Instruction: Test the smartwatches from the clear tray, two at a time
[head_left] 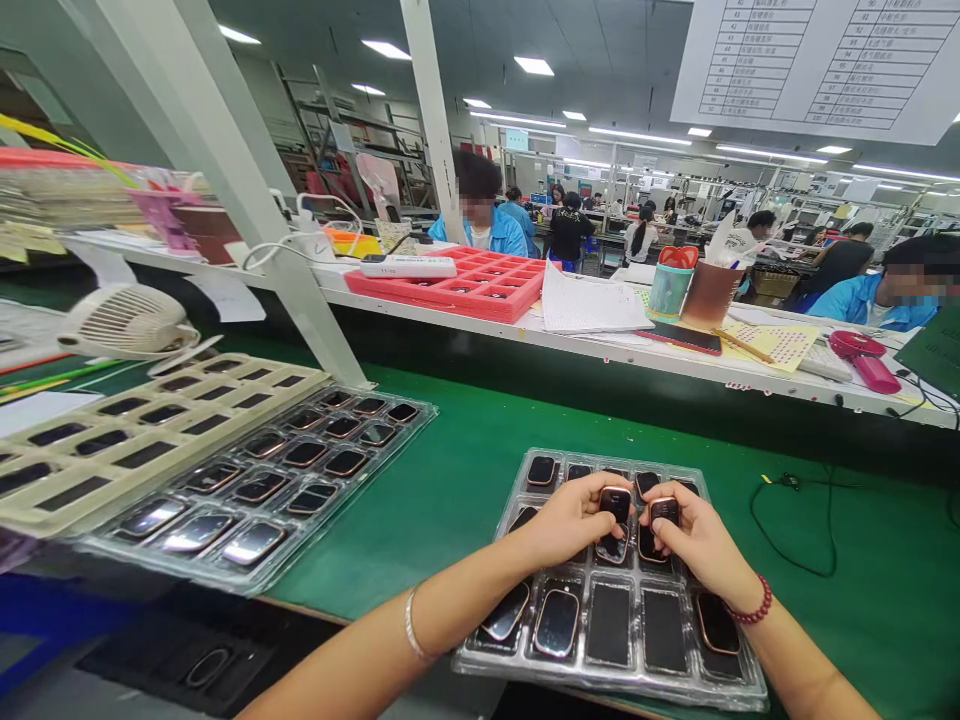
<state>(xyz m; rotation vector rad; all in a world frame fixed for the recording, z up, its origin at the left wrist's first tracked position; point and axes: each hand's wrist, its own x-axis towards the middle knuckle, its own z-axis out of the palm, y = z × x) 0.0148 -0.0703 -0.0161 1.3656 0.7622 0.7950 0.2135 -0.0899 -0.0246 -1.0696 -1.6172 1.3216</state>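
Note:
My left hand (585, 517) pinches a smartwatch body (615, 502) with a dark screen and gold-coloured rim, thumb on its face. Close beside it, my right hand (691, 530) grips a second smartwatch body (664, 512) the same way. Both hands are above a clear plastic tray (474, 660) at the table's front edge. More watch bodies lie in its compartments, among them one at front left (556, 620) and one by my right wrist (718, 622). Two front compartments (609, 622) between these hold no watch. My hands and forearms hide part of the tray.
Left on the green table (420, 470) lie another clear tray of watches (262, 575) and a cream tray (60, 515). A white fan (127, 320) stands behind. A shelf (480, 312) with a red foam tray (457, 285) crosses the back. A black cable (832, 530) lies right.

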